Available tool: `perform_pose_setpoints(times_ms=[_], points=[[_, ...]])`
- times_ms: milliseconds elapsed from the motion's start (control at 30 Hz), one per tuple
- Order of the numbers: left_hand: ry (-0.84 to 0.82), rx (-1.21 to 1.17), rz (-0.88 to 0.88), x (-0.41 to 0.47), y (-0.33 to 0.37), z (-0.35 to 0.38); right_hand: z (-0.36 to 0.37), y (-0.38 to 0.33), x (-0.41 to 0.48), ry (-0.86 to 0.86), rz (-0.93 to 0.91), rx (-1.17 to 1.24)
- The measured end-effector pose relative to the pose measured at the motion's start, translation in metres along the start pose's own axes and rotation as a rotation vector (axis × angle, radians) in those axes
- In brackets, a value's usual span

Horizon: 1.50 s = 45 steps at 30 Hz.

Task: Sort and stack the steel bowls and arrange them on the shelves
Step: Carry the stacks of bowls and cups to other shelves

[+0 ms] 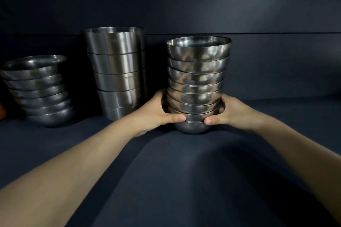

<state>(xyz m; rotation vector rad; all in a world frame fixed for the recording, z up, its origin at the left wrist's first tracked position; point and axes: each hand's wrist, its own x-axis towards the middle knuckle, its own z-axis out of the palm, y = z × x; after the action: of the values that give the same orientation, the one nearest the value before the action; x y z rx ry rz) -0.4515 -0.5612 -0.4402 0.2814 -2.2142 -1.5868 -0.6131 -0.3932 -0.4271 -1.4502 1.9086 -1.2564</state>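
Behind the stack of round steel bowls [197, 86], the fingers of the left hand [156, 112] and right hand [232, 111] are hidden; only thumbs show in front; far left of the left hand, an orange object [2, 111] is cut by the edge, unidentifiable; both forearms run out of frame.

Right stack of round bowls [197, 83]: polished steel, mirror-glossy, sharp reflections. Middle stack of straight-walled bowls [117, 72]: brushed steel, satin sheen, vertical streaks. Left stack of flared bowls [38, 90]: steel, duller, darker gloss, slightly uneven surface. Shelf [184, 180]: dark, matt, smooth; material unclear. Back wall [184, 2]: same matt dark finish.
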Motion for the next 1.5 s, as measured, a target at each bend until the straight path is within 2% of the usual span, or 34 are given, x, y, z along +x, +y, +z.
perform_pose_setpoints(times_ms=[200, 500, 1000, 1167, 1267, 1367, 1500], points=[[0.036, -0.077, 0.024, 0.018, -0.007, 0.009, -0.016, 0.016, 0.019, -0.03, -0.003, 0.013], [0.098, -0.048, 0.033, 0.036, -0.016, 0.008, -0.022, 0.028, 0.043, -0.034, -0.028, -0.007], [0.102, 0.022, 0.014, 0.042, -0.012, 0.006, -0.022, 0.032, 0.049, -0.034, 0.103, 0.008], [0.126, 0.026, -0.082, 0.029, -0.002, 0.012, -0.016, 0.025, 0.031, -0.057, 0.142, 0.11], [0.193, -0.024, -0.175, 0.011, 0.013, 0.023, -0.016, 0.015, 0.011, -0.045, 0.243, 0.122], [0.24, 0.007, -0.293, -0.015, 0.029, 0.03, -0.012, -0.006, -0.017, 0.031, 0.367, 0.043], [0.181, 0.106, -0.364, -0.069, 0.06, 0.038, -0.001, -0.032, -0.065, 0.064, 0.419, -0.084]])
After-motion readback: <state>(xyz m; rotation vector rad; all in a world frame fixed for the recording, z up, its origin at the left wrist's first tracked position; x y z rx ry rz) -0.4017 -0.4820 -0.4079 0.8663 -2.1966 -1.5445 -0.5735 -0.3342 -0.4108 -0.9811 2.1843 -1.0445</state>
